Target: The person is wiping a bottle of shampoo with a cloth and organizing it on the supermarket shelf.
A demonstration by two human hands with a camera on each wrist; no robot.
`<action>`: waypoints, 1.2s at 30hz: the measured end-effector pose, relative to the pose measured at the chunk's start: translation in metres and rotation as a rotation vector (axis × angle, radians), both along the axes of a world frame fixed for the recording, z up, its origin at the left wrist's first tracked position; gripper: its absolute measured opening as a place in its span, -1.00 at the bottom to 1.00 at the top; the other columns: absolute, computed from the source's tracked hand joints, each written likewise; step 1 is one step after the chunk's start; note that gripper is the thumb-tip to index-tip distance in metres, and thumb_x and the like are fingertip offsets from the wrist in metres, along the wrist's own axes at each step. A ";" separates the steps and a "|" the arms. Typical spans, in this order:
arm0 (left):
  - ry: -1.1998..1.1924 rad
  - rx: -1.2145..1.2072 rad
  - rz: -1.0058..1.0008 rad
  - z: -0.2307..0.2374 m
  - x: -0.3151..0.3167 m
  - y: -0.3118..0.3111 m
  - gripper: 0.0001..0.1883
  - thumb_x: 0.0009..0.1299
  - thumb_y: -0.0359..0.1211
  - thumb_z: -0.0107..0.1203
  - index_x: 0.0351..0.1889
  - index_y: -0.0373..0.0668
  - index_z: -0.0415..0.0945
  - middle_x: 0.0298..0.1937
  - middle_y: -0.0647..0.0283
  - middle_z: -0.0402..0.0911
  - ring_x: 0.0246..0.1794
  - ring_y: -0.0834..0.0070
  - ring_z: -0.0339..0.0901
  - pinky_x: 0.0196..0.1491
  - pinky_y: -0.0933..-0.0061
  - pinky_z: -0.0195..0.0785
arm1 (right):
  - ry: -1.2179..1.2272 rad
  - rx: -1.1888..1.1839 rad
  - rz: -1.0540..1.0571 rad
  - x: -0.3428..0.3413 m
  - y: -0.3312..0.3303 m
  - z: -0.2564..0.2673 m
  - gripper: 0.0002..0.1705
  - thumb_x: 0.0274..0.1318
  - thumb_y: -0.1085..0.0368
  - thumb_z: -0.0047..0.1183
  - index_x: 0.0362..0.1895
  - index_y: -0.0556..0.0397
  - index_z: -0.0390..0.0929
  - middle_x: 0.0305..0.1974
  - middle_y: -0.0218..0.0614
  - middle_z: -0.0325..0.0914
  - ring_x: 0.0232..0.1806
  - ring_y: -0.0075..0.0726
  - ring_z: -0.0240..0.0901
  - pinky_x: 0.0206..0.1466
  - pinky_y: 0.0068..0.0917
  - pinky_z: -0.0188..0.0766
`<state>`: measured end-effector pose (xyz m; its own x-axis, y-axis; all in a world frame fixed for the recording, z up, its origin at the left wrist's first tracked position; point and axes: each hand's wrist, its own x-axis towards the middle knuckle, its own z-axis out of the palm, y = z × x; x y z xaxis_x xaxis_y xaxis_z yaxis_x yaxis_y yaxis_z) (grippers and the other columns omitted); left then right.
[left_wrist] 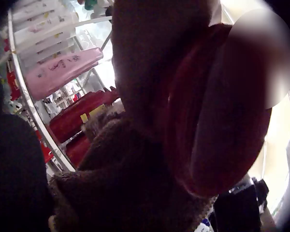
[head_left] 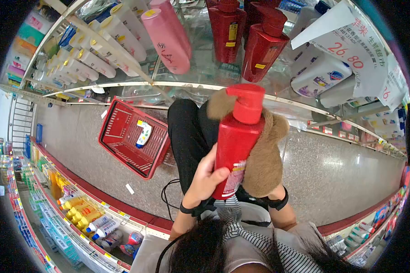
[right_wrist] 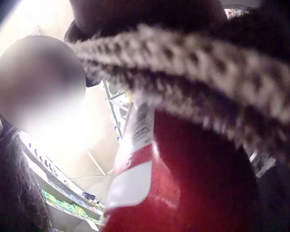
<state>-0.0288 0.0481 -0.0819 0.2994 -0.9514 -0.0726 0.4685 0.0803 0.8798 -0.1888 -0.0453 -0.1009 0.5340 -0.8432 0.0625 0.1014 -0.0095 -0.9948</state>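
A red pump bottle [head_left: 234,150] stands upright before my body in the head view. My left hand [head_left: 204,177] grips its lower part, thumb across the label and the other fingers hidden behind. Brown fuzzy cloth, like a plush mitt [head_left: 264,168], lies along the bottle's right side and shows again behind the pump. This plush covers my right hand [head_left: 276,193] almost to the wristband, so I cannot tell how its fingers lie. Up close, the left wrist view shows the bottle's dark base [left_wrist: 227,121], and the right wrist view its red side [right_wrist: 198,169].
Ahead, a shelf holds pink bottles [head_left: 168,41], red pump bottles [head_left: 264,50], white bottles [head_left: 118,32] and a hanging price sheet [head_left: 351,50]. A red basket [head_left: 111,141] with a white bottle [head_left: 144,133] inside sits on the floor at left. Low shelves [head_left: 136,223] run behind.
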 end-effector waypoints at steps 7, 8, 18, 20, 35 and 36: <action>-0.054 0.047 -0.020 0.000 0.001 0.015 -0.12 0.27 0.08 0.13 0.31 -0.41 0.10 0.20 0.15 0.39 0.18 0.47 0.33 0.25 0.43 0.11 | -0.015 -0.048 0.055 0.022 -0.005 0.001 -0.22 0.03 0.21 0.19 0.30 0.08 0.12 0.24 -0.21 0.23 0.26 -0.22 0.18 0.35 -0.29 0.07; -0.020 0.021 0.046 -0.004 0.001 0.014 -0.13 0.26 0.08 0.14 0.30 -0.41 0.12 0.20 0.14 0.39 0.18 0.46 0.34 0.24 0.41 0.13 | -0.008 -0.072 0.069 0.024 -0.003 0.001 -0.22 0.03 0.21 0.19 0.30 0.08 0.12 0.24 -0.21 0.22 0.26 -0.22 0.18 0.35 -0.29 0.06; -0.017 -0.083 0.278 0.001 0.011 0.007 -0.04 0.15 0.15 0.22 0.27 -0.42 0.14 0.21 0.06 0.37 0.19 0.32 0.36 0.24 0.30 0.17 | 0.029 -0.306 0.164 0.037 0.037 -0.007 -0.21 0.05 0.19 0.18 0.30 0.11 0.08 0.22 -0.20 0.21 0.25 -0.26 0.17 0.35 -0.30 0.05; -0.009 -0.089 0.290 -0.003 0.011 0.007 -0.01 0.13 0.16 0.22 0.27 -0.43 0.12 0.21 0.05 0.37 0.19 0.32 0.36 0.23 0.29 0.19 | 0.019 -0.315 0.178 0.036 0.039 -0.009 -0.21 0.05 0.18 0.18 0.30 0.12 0.07 0.22 -0.20 0.20 0.24 -0.26 0.17 0.35 -0.31 0.04; 0.026 -0.059 0.422 0.002 0.020 -0.011 -0.10 0.29 0.23 -0.09 0.37 -0.25 0.01 0.28 -0.09 0.29 0.19 0.06 0.37 0.15 0.13 0.35 | 0.422 -0.894 -0.098 0.056 0.019 0.007 -0.21 -0.35 0.34 0.28 0.05 0.36 0.22 -0.25 0.11 0.30 -0.30 0.11 0.36 -0.35 -0.09 0.30; -0.099 -0.050 0.444 0.004 0.021 -0.007 -0.11 0.28 0.19 -0.03 0.36 -0.26 0.02 0.26 -0.07 0.30 0.17 0.07 0.39 0.14 0.12 0.36 | 0.381 -0.638 -0.015 0.048 0.025 0.000 -0.14 -0.35 0.31 0.30 0.13 0.32 0.20 -0.10 0.11 0.33 -0.16 0.18 0.38 -0.10 -0.06 0.32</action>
<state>-0.0081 0.0414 -0.0781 0.6819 -0.7312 0.0194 0.2933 0.2976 0.9085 -0.1405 -0.0205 -0.1008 0.6050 -0.7125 0.3555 -0.2548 -0.5962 -0.7613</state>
